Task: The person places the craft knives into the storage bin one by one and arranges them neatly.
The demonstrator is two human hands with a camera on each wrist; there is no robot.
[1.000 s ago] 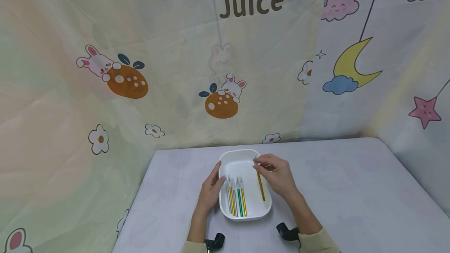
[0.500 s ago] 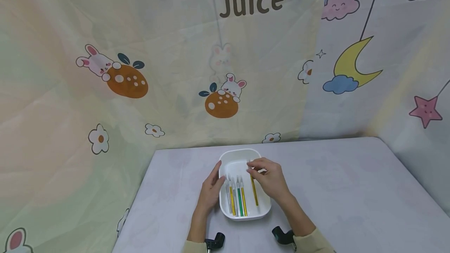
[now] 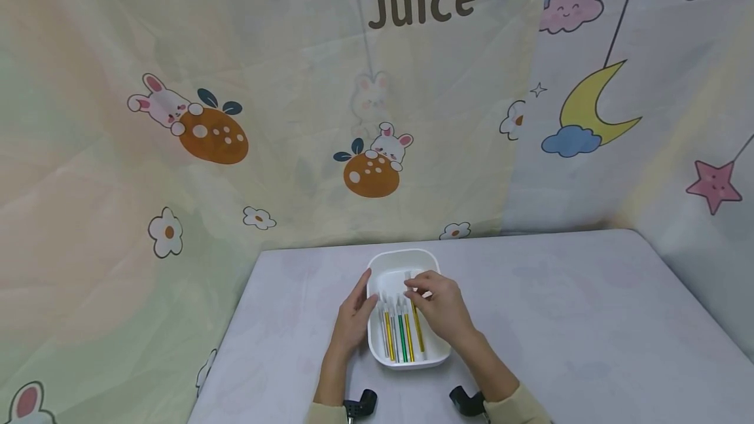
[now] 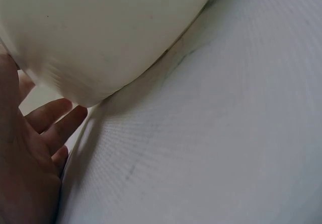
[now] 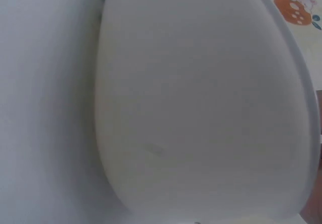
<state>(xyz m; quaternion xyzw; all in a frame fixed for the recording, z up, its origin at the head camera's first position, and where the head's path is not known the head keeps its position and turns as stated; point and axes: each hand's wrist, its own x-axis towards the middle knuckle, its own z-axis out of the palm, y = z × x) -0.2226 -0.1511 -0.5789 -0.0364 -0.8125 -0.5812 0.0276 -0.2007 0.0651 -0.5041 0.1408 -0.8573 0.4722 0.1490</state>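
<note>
A white oblong tray [image 3: 434,357] stands on the table. My left hand [image 3: 351,319] holds its left rim, thumb over the edge; in the left wrist view several fingers [image 4: 58,121] touch the tray's outer wall [image 4: 105,32]. Inside, slim pen-like sticks with pale ends lie side by side, among them a green stick [image 3: 402,337] and gold and silver ones. My right hand [image 3: 442,306] pinches a gold pen-like stick [image 3: 417,332] near its upper end, just right of the row. In the right wrist view the tray's wall [image 5: 201,98] hides the held stick.
The pale table [image 3: 577,319] extends to both sides of the tray. A printed cloth [image 3: 283,116] with cartoon rabbits hangs behind it. Black wrist cameras sit at the left cuff [image 3: 362,404] and the right cuff [image 3: 467,402].
My right hand has moved left and slightly toward me, carrying the gold pen-like stick from the tray's right side to beside the row. The left hand stays on the rim.
</note>
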